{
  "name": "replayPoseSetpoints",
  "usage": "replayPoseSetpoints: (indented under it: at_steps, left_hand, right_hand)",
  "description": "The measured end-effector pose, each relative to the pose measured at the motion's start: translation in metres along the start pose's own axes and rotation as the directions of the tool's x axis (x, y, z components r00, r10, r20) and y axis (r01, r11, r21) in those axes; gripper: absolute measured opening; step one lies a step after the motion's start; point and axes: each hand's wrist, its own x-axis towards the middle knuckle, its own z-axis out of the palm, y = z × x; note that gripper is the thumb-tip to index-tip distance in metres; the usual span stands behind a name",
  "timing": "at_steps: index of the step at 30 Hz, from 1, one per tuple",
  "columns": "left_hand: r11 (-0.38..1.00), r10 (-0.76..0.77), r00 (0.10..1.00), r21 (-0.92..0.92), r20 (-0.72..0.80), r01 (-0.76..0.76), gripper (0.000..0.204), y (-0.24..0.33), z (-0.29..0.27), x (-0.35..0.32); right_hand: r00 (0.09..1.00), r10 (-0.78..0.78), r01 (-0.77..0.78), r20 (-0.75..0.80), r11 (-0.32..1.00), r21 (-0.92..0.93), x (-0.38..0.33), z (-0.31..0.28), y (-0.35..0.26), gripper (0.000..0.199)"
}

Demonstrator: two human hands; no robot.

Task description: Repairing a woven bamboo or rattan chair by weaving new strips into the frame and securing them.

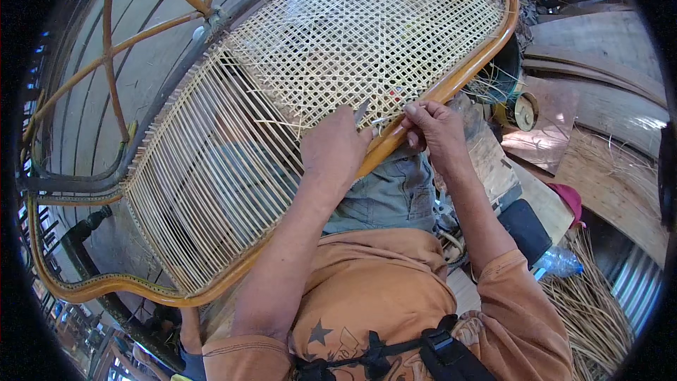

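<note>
A chair-like frame of varnished rattan lies across my lap, with woven cane mesh over its far part. Parallel cane strands run across the nearer left section, with no cross weave. My left hand is closed at the near edge of the mesh, with a dark pointed blade sticking up from its fingers. Just right of it, my right hand pinches at the rim, by a short pale cane strand running toward the left fingers. The fingertips partly hide the strand's ends.
Curved rattan poles rise at the far left. To the right are wooden boards, a round can, a plastic bottle and a bundle of long cane. Loose strand ends stick out from the mesh.
</note>
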Motion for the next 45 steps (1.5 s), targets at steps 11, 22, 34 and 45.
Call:
replayPoseSetpoints:
  at_steps: [11, 22, 34, 45]
  left_hand:
    - [1.0, 0.003, 1.0, 0.026, 0.007, -0.003, 0.036, 0.002, -0.002, 0.0]
    - [1.0, 0.009, 1.0, 0.002, 0.019, -0.009, 0.036, 0.002, -0.003, 0.002]
    - [0.995, -0.071, 0.996, 0.081, 0.053, 0.066, 0.031, -0.018, -0.014, -0.037]
    - [0.962, -0.148, 0.983, -0.214, 0.113, 0.169, 0.033, -0.059, -0.008, -0.096]
  right_hand:
    - [0.999, -0.05, 0.049, -0.009, 0.996, -0.079, 0.001, -0.003, 0.002, 0.019]
    - [0.988, -0.135, 0.136, 0.076, 0.991, -0.012, 0.001, -0.009, 0.01, 0.015]
    - [0.883, -0.199, 0.371, -0.425, 0.851, 0.372, 0.008, -0.131, 0.043, 0.011]
    - [0.924, -0.369, 0.274, -0.099, 0.821, -0.501, -0.01, -0.081, -0.034, 0.021]
